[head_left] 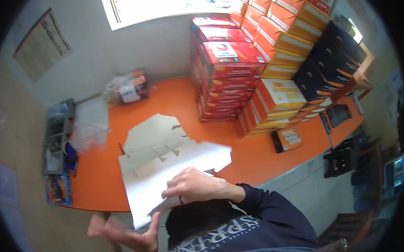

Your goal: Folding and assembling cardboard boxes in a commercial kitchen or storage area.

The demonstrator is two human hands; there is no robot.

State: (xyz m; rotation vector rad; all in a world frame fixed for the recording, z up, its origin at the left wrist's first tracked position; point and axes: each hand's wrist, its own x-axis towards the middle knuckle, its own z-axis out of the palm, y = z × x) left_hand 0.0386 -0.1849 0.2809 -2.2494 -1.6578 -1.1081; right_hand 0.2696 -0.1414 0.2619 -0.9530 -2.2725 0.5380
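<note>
A flat white cardboard box blank, die-cut with flaps, lies at the front of the orange table and hangs over its near edge. My right hand, with a dark ring on one finger and a navy sleeve behind it, is curled over the blank's near part and grips a folded-up panel. My left hand is low at the left, blurred, with its fingers spread. Its thumb touches the blank's lower corner. A second flat white blank lies under and behind the first.
Tall stacks of red boxes, orange boxes and dark boxes fill the table's right and back. A small orange box lies flat. Clear plastic bags, a filled bag and a grey tray sit left.
</note>
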